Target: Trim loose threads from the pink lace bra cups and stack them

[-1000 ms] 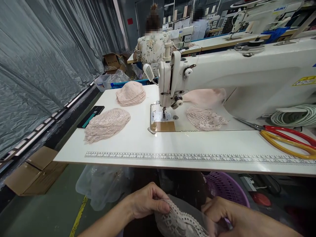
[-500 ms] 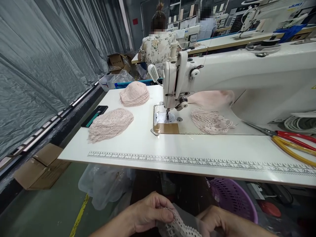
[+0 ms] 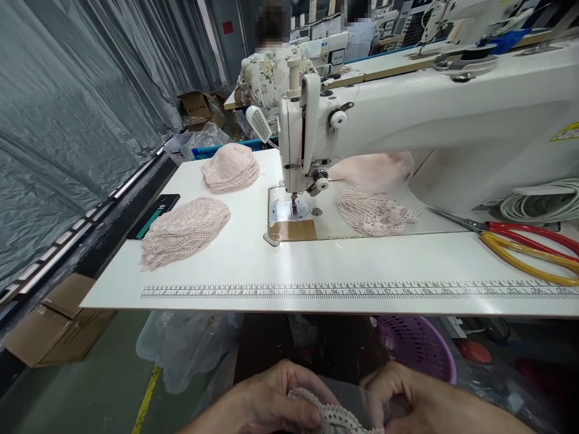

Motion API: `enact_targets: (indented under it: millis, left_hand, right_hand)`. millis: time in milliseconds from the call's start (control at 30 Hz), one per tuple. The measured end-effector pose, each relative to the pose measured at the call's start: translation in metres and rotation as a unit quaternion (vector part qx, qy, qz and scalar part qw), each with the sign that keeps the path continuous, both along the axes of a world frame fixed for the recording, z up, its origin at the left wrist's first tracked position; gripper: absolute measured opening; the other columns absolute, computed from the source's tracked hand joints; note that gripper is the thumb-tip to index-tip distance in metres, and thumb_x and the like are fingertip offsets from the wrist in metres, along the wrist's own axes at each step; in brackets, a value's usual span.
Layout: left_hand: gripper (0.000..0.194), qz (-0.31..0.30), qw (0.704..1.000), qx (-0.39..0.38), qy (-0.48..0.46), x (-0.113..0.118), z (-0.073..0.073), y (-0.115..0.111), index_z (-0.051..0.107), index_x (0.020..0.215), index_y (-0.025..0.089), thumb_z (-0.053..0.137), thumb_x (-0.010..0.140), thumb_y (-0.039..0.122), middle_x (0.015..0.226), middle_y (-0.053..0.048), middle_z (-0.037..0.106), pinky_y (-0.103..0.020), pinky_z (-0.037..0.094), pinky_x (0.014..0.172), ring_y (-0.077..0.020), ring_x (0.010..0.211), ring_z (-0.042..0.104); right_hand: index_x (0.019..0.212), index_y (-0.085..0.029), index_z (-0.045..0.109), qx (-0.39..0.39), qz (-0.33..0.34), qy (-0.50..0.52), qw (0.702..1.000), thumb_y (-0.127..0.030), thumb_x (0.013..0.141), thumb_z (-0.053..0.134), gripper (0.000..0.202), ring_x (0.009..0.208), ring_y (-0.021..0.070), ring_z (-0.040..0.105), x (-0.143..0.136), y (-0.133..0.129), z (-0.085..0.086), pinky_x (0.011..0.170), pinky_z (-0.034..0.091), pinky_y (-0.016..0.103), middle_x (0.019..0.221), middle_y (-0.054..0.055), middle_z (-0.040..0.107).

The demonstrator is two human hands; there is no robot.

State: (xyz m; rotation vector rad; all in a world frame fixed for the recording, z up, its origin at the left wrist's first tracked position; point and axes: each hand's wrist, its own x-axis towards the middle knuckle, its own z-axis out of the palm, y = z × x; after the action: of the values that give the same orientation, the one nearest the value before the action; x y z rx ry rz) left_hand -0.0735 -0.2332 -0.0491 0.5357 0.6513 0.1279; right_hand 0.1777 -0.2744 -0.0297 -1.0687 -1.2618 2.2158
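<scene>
At the bottom of the head view, below the table edge, my left hand (image 3: 280, 398) is closed on a piece of lace fabric (image 3: 339, 417) with a scalloped, holed border and sheer mesh behind it. My right hand (image 3: 402, 401) pinches the mesh side of the same piece; its fingertips are partly hidden. Above them stands a white sewing machine (image 3: 407, 108), its presser foot (image 3: 295, 208) over the needle plate with no fabric under it. Pink lace pieces (image 3: 373, 212) lie right of the needle, beside sheer pink fabric (image 3: 373, 172).
On the white table (image 3: 226, 265) lie a lace stack (image 3: 187, 229), a stack of pink cups (image 3: 231, 169), a dark phone-like object (image 3: 154, 214) and red-and-yellow-handled scissors (image 3: 529, 247). Below are a purple basket (image 3: 416, 343), plastic bags (image 3: 185, 343) and a cardboard box (image 3: 54, 319). A person (image 3: 271, 72) sits ahead.
The camera view has shifted, so the table and machine sit further left. Both hands still hold the lace fabric; the left thumb lies lower along its border and the piece has turned slightly.
</scene>
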Motion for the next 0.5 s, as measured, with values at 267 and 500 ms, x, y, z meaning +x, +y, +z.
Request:
enact_targets:
  millis: [267, 500]
  left_hand:
    - [0.044, 0.003, 0.999, 0.009, -0.030, -0.001, -0.008, 0.002, 0.076, 0.085, 0.010, 0.090, 0.054, 0.039, 0.080, -0.011, 0.074, -0.021, 0.050, 0.068, -0.0145, 0.067, 0.067]
    - [0.042, -0.005, 0.999, 0.008, -0.045, -0.007, -0.009, 0.001, 0.076, 0.085, 0.009, 0.089, 0.056, 0.038, 0.083, -0.013, 0.074, -0.022, 0.050, 0.071, -0.0168, 0.071, 0.069]
  right_hand:
    - [0.076, -0.015, 0.077, -0.005, -0.008, 0.018, 1.000, -0.037, 0.059, 0.087, 0.030, 0.062, 0.0082, 0.052, 0.014, 0.004, 0.003, 0.055, 0.038, 0.018, 0.068, -0.001, 0.059]
    - [0.076, -0.016, 0.078, 0.051, -0.028, 0.009, 0.998, -0.041, 0.059, 0.086, 0.031, 0.066, 0.0098, 0.053, -0.005, 0.002, 0.005, 0.057, 0.035, 0.020, 0.072, -0.002, 0.061]
